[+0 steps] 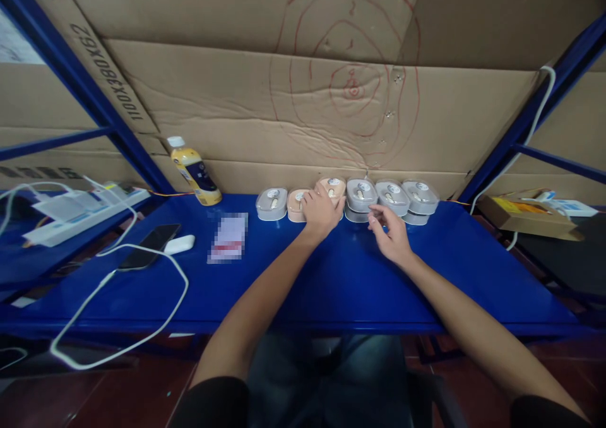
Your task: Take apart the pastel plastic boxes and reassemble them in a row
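Several small rounded boxes with clear lids stand in a row at the back of the blue table. My left hand (323, 214) is wrapped over the front of a raised peach box (332, 186), which it partly hides along with the lower peach box (297, 207) beside it. To the left sits a single grey box (272, 205). My right hand (392, 235) is open, thumb and fingers apart and lightly bent, with fingertips near the front of a stacked grey box (361, 194). Farther right are another grey box (392, 196) and a stacked grey box (420, 194).
A yellow bottle (195, 172) stands at the back left of the table (303, 295). A blurred-out packet (228, 238), a phone (150, 246), a white case (180, 244) and a looped white cable (182, 295) lie left. Cardboard (213, 112) backs the table; a cardboard box (530, 218) lies right.
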The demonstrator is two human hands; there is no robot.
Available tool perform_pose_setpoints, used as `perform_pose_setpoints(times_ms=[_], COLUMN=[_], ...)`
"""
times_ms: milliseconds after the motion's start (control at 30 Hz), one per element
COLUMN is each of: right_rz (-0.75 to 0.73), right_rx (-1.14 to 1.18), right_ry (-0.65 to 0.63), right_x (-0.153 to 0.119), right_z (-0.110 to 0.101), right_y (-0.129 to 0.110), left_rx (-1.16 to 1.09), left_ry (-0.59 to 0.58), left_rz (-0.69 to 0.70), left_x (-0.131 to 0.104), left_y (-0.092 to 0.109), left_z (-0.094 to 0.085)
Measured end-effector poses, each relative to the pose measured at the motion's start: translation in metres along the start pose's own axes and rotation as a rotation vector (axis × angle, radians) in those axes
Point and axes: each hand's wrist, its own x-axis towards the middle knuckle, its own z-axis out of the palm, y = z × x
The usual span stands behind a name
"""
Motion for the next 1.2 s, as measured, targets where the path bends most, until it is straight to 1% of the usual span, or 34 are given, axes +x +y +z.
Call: perform_pose_setpoints(times_ms=[67,100,167,267,300,367,400,433,500,533,567,600,700,767,867,933,967,1000,1033,1067,1100,1133,1167,1200], right_rz=[-0.004,-0.006,-0.009,-0.012,-0.012,-0.014,-0.013,-0.011,-0.003,0.003,0.008,0.013,0.02,0.023,0.026,0.02,0.012,-0.003,-0.026,-0.057,-0.095,-0.137,-0.179,-0.215], right_rx=[0.003,0.004,0.004,-0.004,-0.007,-0.015,-0.018,-0.021,-0.026,-0.028,-0.03,-0.031,-0.029,-0.028,-0.033,-0.035,-0.034,-0.033,-0.032,-0.035,-0.042,-0.053,-0.066,-0.079], right_ry=[-0.015,-0.022,-0.031,-0.036,-0.039,-0.046,-0.051,-0.056,-0.066,-0.068,-0.07,-0.072,-0.077,-0.079,-0.075,-0.064,-0.054,-0.04,-0.025,-0.01,0.004,0.011,0.011,0.002], right_x=[-0.001,-0.001,-0.001,-0.002,-0.002,-0.002,-0.002,-0.003,-0.003,-0.003,-0.003,-0.003,-0.003,-0.003,-0.003,-0.003,-0.003,-0.003,-0.003,-0.003,-0.003,-0.002,-0.002,-0.002], right_z=[0.0,0.001,0.001,0.0,0.0,0.001,0.001,0.001,0.002,0.002,0.002,0.002,0.002,0.001,0.001,0.001,0.002,0.002,0.002,0.001,0.001,-0.001,-0.002,-0.004], right_y=[0.001,0.001,0.001,-0.001,-0.001,-0.002,-0.003,-0.003,-0.002,-0.001,-0.001,-0.001,0.0,0.0,-0.001,-0.001,-0.002,-0.003,-0.004,-0.006,-0.008,-0.011,-0.013,-0.015], left_rx=[0.045,0.054,0.045,0.037,0.065,0.132,0.159,0.179,0.185,0.182,0.178,0.176,0.167,0.149,0.097,0.035,-0.008,-0.058,-0.116,-0.189,-0.266,-0.343,-0.417,-0.482], left_ry=[0.002,0.0,-0.009,0.017,0.024,0.014,-0.033,-0.106,-0.284,-0.341,-0.369,-0.368,-0.284,-0.241,-0.159,-0.052,0.007,0.061,0.105,0.122,0.138,0.129,0.093,0.03], left_rz=[0.022,0.03,0.043,-0.038,-0.085,-0.226,-0.277,-0.318,-0.333,-0.325,-0.315,-0.308,-0.305,-0.31,-0.365,-0.408,-0.406,-0.377,-0.319,-0.205,-0.065,0.101,0.278,0.438], left_x=[-0.003,-0.002,0.002,0.016,0.021,0.029,0.032,0.033,0.035,0.034,0.034,0.032,0.029,0.027,0.027,0.027,0.026,0.024,0.021,0.017,0.011,0.003,-0.006,-0.015], left_y=[-0.002,-0.005,-0.02,-0.057,-0.072,-0.102,-0.116,-0.127,-0.143,-0.147,-0.149,-0.149,-0.145,-0.143,-0.142,-0.139,-0.136,-0.132,-0.126,-0.12,-0.112,-0.104,-0.096,-0.089], left_z=[-0.005,-0.009,-0.019,-0.036,-0.04,-0.045,-0.046,-0.046,-0.043,-0.041,-0.038,-0.036,-0.029,-0.029,-0.039,-0.052,-0.059,-0.066,-0.073,-0.08,-0.085,-0.089,-0.092,-0.093])
